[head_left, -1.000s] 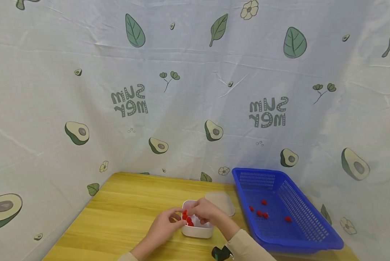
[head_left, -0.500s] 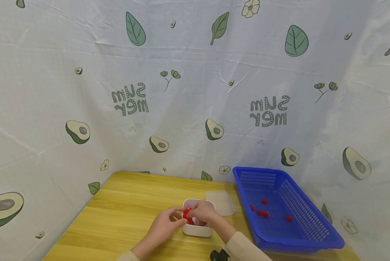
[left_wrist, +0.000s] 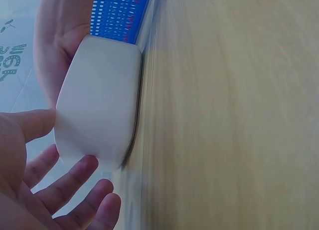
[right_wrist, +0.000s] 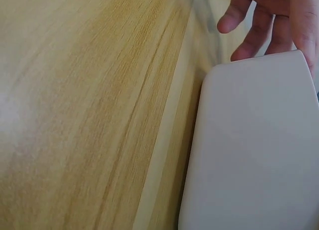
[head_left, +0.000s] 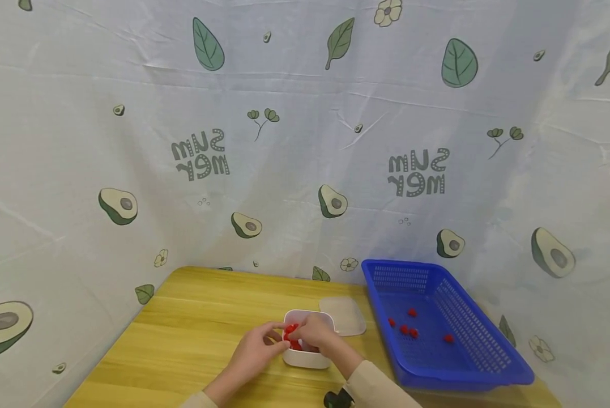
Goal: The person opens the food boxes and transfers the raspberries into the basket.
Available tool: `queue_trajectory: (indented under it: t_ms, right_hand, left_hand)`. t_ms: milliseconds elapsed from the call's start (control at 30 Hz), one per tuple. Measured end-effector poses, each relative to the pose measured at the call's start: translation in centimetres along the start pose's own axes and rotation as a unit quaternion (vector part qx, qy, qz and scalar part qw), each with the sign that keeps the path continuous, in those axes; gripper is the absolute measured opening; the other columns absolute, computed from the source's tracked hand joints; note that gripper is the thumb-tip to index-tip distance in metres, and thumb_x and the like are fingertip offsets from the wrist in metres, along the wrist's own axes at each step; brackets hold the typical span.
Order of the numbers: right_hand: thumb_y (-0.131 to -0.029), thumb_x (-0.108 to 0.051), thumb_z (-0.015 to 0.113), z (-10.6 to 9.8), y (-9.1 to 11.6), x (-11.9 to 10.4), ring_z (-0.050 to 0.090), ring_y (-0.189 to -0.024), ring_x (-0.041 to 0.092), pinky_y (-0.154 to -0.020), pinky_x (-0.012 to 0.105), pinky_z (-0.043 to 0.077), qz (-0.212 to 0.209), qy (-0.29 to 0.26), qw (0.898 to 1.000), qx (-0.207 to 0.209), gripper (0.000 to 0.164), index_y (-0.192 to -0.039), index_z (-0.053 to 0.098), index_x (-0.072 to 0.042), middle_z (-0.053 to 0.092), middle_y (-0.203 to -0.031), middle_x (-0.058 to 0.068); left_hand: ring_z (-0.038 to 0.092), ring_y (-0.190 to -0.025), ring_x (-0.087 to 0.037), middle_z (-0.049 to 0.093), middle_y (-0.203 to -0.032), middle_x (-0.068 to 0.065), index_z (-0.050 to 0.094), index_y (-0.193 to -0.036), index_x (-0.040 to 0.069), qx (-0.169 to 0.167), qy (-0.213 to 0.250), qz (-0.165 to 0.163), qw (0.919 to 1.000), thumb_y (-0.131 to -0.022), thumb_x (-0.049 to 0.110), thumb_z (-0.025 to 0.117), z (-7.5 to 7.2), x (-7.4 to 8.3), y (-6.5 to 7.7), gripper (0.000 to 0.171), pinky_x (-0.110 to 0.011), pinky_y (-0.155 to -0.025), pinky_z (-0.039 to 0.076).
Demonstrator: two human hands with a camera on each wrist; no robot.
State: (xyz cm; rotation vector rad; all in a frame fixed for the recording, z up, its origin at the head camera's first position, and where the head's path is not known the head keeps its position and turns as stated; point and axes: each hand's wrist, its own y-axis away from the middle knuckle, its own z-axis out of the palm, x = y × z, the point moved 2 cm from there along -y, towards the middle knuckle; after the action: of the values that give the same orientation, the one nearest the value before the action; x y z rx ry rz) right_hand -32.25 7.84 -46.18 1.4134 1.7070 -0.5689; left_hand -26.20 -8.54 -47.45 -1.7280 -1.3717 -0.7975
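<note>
A white rounded container (head_left: 306, 359) stands on the wooden table in the head view, with small rounded red pieces (head_left: 295, 345) gathered at its left end. My left hand (head_left: 257, 347) holds that end, thumb at the near rim and forefinger at the far corner. In the left wrist view, its other fingers lie loosely along the container's side (left_wrist: 99, 100). My right hand (head_left: 317, 334) reaches down inside the container with bent fingers beside the red pieces. Its fingertips are hidden, so I cannot tell whether it pinches a piece. The right wrist view shows mostly the container's outer wall (right_wrist: 254, 150).
A blue perforated basket (head_left: 427, 357) stands to the right, with several red pieces (head_left: 404, 329) scattered on its floor. Behind and right of the container lies a flat translucent lid (head_left: 353, 326). A small black object (head_left: 337, 398) shows by the right sleeve. A printed curtain (head_left: 284, 170) hangs behind the table.
My right hand has sunk a little deeper into the container, and the red pieces at its left end have shifted. The left hand keeps its hold; the basket and its pieces look the same.
</note>
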Motion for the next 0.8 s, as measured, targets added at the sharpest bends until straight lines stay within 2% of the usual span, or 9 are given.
queue_trajectory:
  t_ms: [333, 633, 800]
  right_hand:
    - [-0.084, -0.013, 0.078, 0.2, 0.52, -0.78, 0.046, -0.052, 0.013, -0.048, 0.021, 0.038, 0.014, 0.02, 1.0, 0.013, 0.013, -0.082, 0.071, -0.002, 0.061, -0.071, 0.005]
    - [-0.083, -0.014, 0.079, 0.21, 0.15, -0.45, 0.043, -0.05, 0.012, -0.046, 0.021, 0.036, 0.015, 0.021, 1.0, 0.01, 0.015, -0.082, 0.069, -0.003, 0.061, -0.071, 0.005]
    - [-0.081, -0.012, 0.079, 0.16, -0.02, -0.16, 0.042, -0.05, 0.011, -0.046, 0.021, 0.035, 0.02, 0.013, 1.0, 0.008, 0.016, -0.087, 0.068, -0.002, 0.06, -0.072, 0.005]
  left_hand:
    - [0.061, -0.082, -0.015, 0.07, -0.094, 0.002, 0.069, -0.124, 0.015, 0.001, 0.001, -0.007, 1.0, -0.089, 0.034, 0.077, -0.14, -0.2, 0.14, 0.041, -0.028, -0.067, 0.048]
    - [0.062, -0.083, -0.015, 0.07, -0.095, 0.002, 0.069, -0.124, 0.015, -0.003, 0.005, -0.005, 1.0, -0.089, 0.034, 0.077, -0.18, -0.21, 0.03, 0.041, -0.029, -0.068, 0.049]
    - [0.062, -0.082, -0.015, 0.071, -0.095, 0.001, 0.069, -0.124, 0.014, -0.006, 0.004, -0.002, 1.0, -0.089, 0.034, 0.076, -0.18, 0.0, 0.01, 0.04, -0.029, -0.067, 0.05]
